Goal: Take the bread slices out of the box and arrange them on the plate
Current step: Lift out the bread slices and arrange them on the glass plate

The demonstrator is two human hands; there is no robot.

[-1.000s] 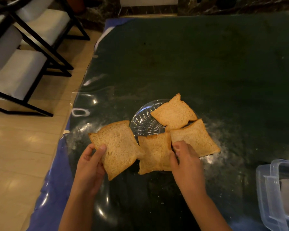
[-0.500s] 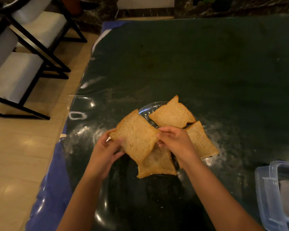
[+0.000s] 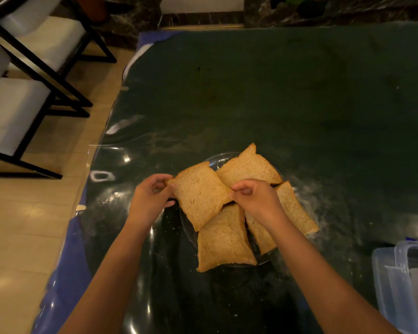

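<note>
A clear glass plate [image 3: 221, 158] sits on the dark table, mostly covered by several brown bread slices. One slice [image 3: 200, 195] lies over the plate's left side; my left hand [image 3: 151, 197] pinches its left corner and my right hand [image 3: 256, 198] pinches its right corner. Another slice [image 3: 247, 168] rests at the back, one [image 3: 223, 239] at the front, and one [image 3: 297, 210] at the right, partly hidden by my right wrist. The clear plastic box [image 3: 401, 283] stands at the lower right edge of view.
The dark green table [image 3: 275, 92] has a glossy plastic cover with a blue edge [image 3: 65, 273] along its left side. Black-framed chairs with white cushions [image 3: 22, 92] stand on the wooden floor to the left.
The slice held in my left hand has moved right and up onto the plate's left side. My right hand left the other slices and took that slice's right corner.
</note>
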